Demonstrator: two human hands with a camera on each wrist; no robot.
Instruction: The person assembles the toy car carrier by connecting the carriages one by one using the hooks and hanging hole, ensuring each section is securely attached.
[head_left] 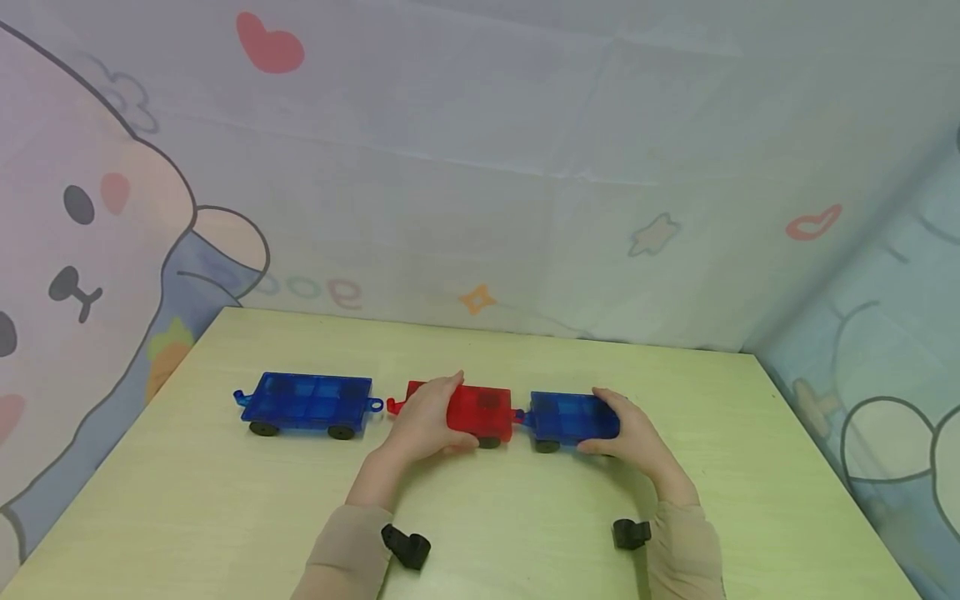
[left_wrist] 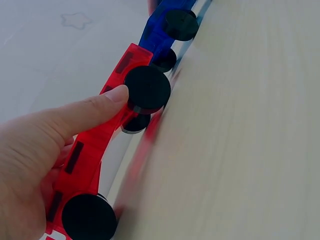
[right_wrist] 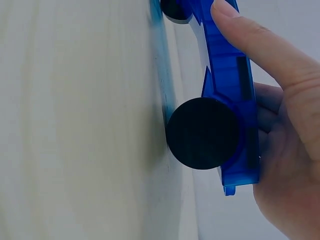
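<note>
Near edge of the pale green table (head_left: 225,517): two beige sleeves come in from 6 o'clock, each wrist wearing a small black camera mount.

Left hand (head_left: 423,421): it grasps the left end of the red cart (head_left: 476,410), fingers curled over the far edge, thumb on the near side. In the left wrist view the thumb (left_wrist: 95,107) presses the red frame right beside a black wheel (left_wrist: 147,90). The cart lies directly under the hand.

Right hand (head_left: 630,429): it grasps the right end of the small blue cart (head_left: 570,417), fingers wrapped over the top, thumb on the near side. In the right wrist view the thumb (right_wrist: 260,45) lies along the blue frame above a black wheel (right_wrist: 202,132).

Key relation: the long axes of both carts run 9 to 3 o'clock, in one line. The red cart's right end and the small blue cart's left end meet between the two hands; the hitch there looks touching, but I cannot tell whether it is engaged. Each hand sits at the outer end of its own cart.

Further toward 9 o'clock: the long blue cart (head_left: 307,404) stands on its wheels, untouched, in the same line. Its right hitch is just beside the red cart's left hitch, with a small gap showing. The left hand is the nearer one to it.

Far: a cartoon-printed cloth backdrop (head_left: 525,167) stands behind the table.
</note>
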